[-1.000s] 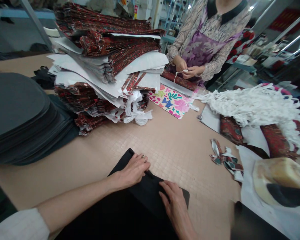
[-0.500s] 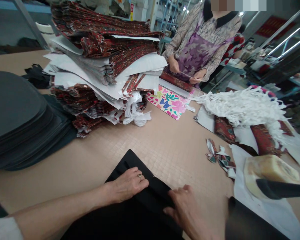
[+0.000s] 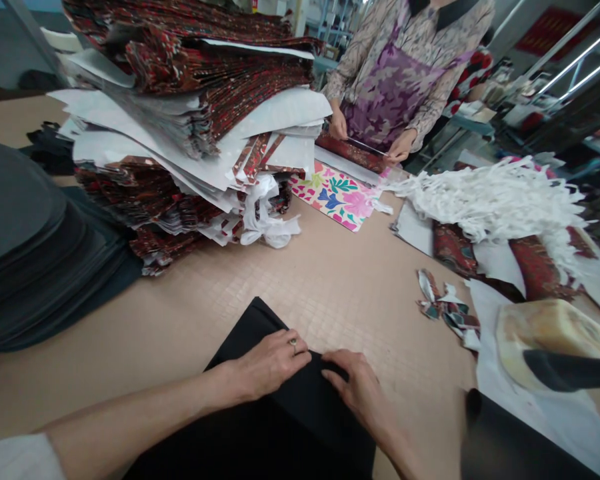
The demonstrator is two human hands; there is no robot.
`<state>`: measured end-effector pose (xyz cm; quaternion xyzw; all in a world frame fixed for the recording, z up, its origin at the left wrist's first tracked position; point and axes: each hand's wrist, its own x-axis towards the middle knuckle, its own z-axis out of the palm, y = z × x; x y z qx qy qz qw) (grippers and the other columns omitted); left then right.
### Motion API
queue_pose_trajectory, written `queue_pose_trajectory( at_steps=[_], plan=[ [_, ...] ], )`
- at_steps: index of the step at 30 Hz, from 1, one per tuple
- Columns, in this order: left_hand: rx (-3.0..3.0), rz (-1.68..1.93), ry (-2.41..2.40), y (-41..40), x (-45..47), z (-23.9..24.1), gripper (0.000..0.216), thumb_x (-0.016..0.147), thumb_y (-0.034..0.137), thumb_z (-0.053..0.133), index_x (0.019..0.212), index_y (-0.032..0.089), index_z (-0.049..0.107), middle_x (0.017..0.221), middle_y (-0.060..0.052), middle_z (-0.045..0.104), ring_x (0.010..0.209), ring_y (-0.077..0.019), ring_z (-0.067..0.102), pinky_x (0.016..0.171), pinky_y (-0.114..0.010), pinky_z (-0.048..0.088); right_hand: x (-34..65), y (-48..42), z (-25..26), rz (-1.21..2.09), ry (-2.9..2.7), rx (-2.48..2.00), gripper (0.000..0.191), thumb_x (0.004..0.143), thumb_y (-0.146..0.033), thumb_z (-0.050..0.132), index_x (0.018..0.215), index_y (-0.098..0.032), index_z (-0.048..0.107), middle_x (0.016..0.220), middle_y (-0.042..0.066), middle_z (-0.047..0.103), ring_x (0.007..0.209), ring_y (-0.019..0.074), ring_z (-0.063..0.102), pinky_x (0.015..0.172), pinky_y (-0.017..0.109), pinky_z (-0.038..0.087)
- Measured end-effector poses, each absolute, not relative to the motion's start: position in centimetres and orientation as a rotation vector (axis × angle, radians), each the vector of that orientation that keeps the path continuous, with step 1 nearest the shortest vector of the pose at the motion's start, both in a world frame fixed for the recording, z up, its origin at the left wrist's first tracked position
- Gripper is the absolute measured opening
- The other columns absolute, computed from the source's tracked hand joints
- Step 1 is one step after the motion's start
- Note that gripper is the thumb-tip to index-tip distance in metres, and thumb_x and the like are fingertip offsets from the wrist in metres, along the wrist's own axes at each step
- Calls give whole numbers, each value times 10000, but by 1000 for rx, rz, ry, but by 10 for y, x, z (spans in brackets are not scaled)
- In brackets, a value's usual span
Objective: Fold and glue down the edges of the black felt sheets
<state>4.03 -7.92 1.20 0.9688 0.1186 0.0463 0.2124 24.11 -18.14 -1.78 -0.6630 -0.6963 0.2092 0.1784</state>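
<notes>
A folded piece of black fabric (image 3: 260, 440) lies on the table at the bottom middle. My left hand (image 3: 275, 363), with a ring on one finger, rests across its upper part, fingers bent and closed on the folded edge. Close by on the right, my right hand (image 3: 353, 380) grips the same edge between thumb and fingers. A small gap separates the two hands. The fabric's pointed corner sticks out beyond my left hand, and its near end runs out of view.
A tall stack of red patterned and white pieces (image 3: 200, 133) stands at the back left, beside piled black sheets (image 3: 20, 247). On the right are white strips (image 3: 495, 200), scraps (image 3: 447, 307) and a tape roll (image 3: 545, 340). Across the table (image 3: 220, 280), a person holds a thin strip.
My right hand has moved up and left along the fabric, and my left hand slightly right, so they are closer together. The view has shifted a little.
</notes>
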Motion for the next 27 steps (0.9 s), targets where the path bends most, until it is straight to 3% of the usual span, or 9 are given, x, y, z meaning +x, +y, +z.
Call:
queue_pose_trajectory(
  at_steps=[5, 11, 17, 27],
  plan=[
    [2619, 63, 362, -82, 40, -4, 318, 779, -11, 449, 1056, 134, 511, 1001, -62, 560, 982, -199, 447, 875, -270, 395, 247, -196, -29, 407, -2017, -1709, 240, 869, -146, 431, 1007, -221, 612, 876, 50, 644, 779, 157, 594, 699, 317, 468],
    [2669, -47, 409, -85, 48, 9, 445, 743, 3, 465, 1163, 148, 452, 1001, -74, 547, 948, -216, 445, 848, -307, 415, 252, -204, -36, 101, -2200, -1535, 336, 915, -140, 320, 1170, -191, 533, 948, 85, 616, 820, 165, 544, 682, 311, 450],
    [2768, -116, 406, -89, 55, 7, 398, 764, 101, 514, 1154, 170, 474, 1017, -100, 533, 928, -249, 437, 806, -348, 413, 276, -217, -41, 56, -2174, -1589, 360, 908, -137, 344, 1223, -220, 498, 995, 81, 620, 888, 180, 544, 731, 339, 456],
    [2704, -125, 412, -84, 60, 14, 450, 754, 24, 477, 1159, 218, 497, 1031, -75, 509, 893, -206, 424, 761, -282, 397, 301, -230, -38, 34, -2122, -1511, 364, 879, -92, 383, 1190, -219, 522, 918, 70, 635, 843, 169, 561, 697, 339, 441]
  ],
)
